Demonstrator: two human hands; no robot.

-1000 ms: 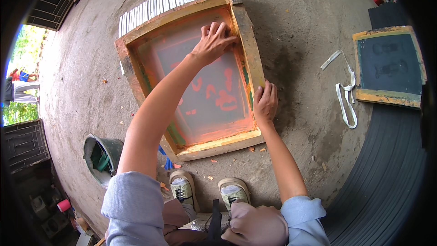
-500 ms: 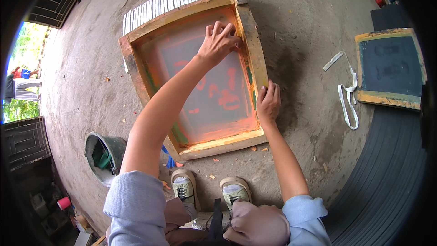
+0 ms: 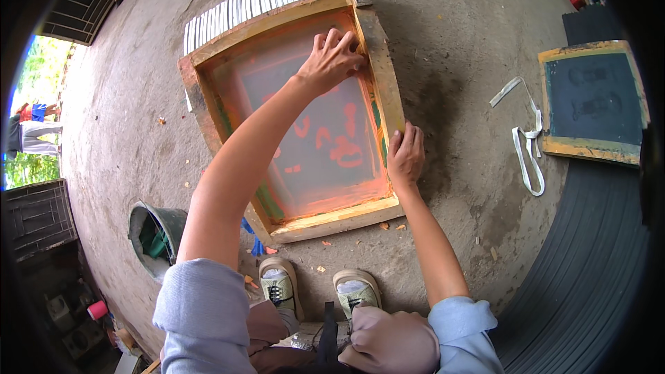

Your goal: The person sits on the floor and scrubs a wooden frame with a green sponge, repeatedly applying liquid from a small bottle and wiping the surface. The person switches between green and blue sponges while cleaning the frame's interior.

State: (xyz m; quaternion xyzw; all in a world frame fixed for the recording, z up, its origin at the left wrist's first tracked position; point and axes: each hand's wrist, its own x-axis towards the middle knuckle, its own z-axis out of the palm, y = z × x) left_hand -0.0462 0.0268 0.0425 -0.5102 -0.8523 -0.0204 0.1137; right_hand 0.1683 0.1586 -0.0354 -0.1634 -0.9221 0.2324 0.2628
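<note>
The wood-framed printing screen point(image 3: 315, 176) lies under the left grip point(image 3: 331, 61), whose fingers curl in by its right side; I can't tell if they hold anything. The right grip point(image 3: 406, 158) is closed around that side's edge.

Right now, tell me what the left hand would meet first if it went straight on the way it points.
Most likely the right bar of the wooden frame, just beyond the left hand; depth is unclear, so it may already touch.
</note>
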